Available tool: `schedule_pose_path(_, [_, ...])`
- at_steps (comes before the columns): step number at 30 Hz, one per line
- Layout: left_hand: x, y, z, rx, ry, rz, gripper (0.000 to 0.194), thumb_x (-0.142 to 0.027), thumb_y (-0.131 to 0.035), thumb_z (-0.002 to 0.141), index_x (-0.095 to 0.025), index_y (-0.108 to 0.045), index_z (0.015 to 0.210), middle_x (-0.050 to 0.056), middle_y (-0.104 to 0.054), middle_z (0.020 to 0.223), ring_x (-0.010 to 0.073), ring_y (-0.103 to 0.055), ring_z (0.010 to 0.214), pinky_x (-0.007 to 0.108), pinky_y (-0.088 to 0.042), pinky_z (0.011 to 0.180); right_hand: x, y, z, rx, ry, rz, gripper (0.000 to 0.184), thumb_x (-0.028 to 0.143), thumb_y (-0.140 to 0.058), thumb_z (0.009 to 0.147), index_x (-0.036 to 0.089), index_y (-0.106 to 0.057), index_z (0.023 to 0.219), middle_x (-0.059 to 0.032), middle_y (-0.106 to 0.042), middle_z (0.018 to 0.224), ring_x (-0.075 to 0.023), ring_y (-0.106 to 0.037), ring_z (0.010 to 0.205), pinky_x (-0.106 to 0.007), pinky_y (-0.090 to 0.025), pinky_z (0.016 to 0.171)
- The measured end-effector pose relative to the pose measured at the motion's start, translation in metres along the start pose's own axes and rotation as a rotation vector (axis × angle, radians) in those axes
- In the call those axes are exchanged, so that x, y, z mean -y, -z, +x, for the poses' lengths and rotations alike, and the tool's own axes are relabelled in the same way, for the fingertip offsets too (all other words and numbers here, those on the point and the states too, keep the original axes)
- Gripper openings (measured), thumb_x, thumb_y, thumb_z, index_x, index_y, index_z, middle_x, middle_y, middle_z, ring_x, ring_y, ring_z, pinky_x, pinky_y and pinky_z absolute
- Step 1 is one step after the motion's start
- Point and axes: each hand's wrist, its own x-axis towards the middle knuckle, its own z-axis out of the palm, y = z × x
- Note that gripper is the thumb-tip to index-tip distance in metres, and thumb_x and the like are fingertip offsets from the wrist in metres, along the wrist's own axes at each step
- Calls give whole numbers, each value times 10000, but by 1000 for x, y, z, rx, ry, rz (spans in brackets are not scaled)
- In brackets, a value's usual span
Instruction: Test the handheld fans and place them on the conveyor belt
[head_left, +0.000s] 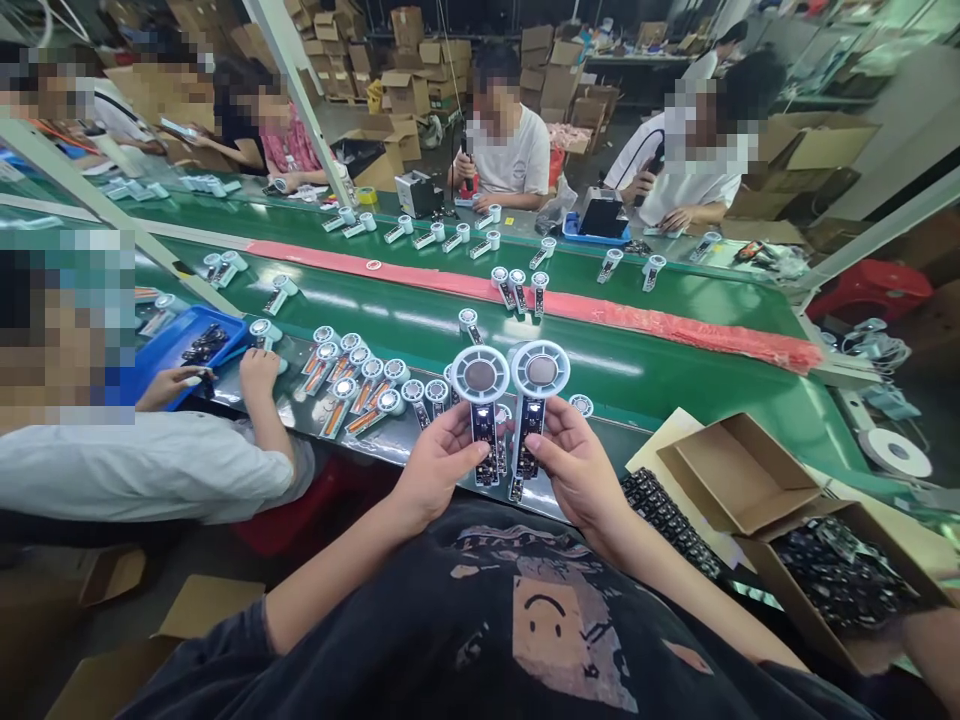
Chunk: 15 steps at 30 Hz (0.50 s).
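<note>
My left hand grips a pale blue handheld fan housing by its handle, thumb lying on the dark circuit board set in it. In my right hand is a second fan housing, held the same way, its board also facing me. Both stand side by side, round heads up, over the near edge of the bench. Behind my fingers, more housings are partly hidden. Just left of my hands, several fan housings lie on the bench, some with boards and some with orange parts in their handles.
A green conveyor belt runs across, with a pink strip along it. To my right are an open cardboard box and a box of dark boards. At left, a co-worker works beside a blue tray. Other people sit opposite.
</note>
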Motion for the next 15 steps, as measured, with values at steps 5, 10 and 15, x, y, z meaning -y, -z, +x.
schedule_pose_path(5, [0,0,-2,0,-11,-11,531,-271,-900,644,-208,-693,1130,109,-709,1273,282,-684,1144,431,-503,1063,6,-3,-4,29,-17,-5,596,388,-906,673,277,-612,1179,-65,-658,1319,-248,-680,1079,-444,-533,1028])
schedule_pose_path(10, [2,-1,-6,4,13,-8,557,-280,-901,642,-211,-683,1149,105,-724,1231,283,-700,1111,447,-508,1060,3,-1,-10,3,10,-25,586,395,-903,671,280,-622,1172,-65,-672,1287,-250,-671,1090,-448,-530,1029])
schedule_pose_path(15, [4,-2,-10,-17,5,15,552,-296,-908,635,-206,-688,1133,107,-728,1224,282,-698,1113,443,-505,1068,0,1,-13,-22,42,-48,519,363,-884,687,278,-633,1133,-58,-685,1266,-240,-669,1093,-431,-529,1022])
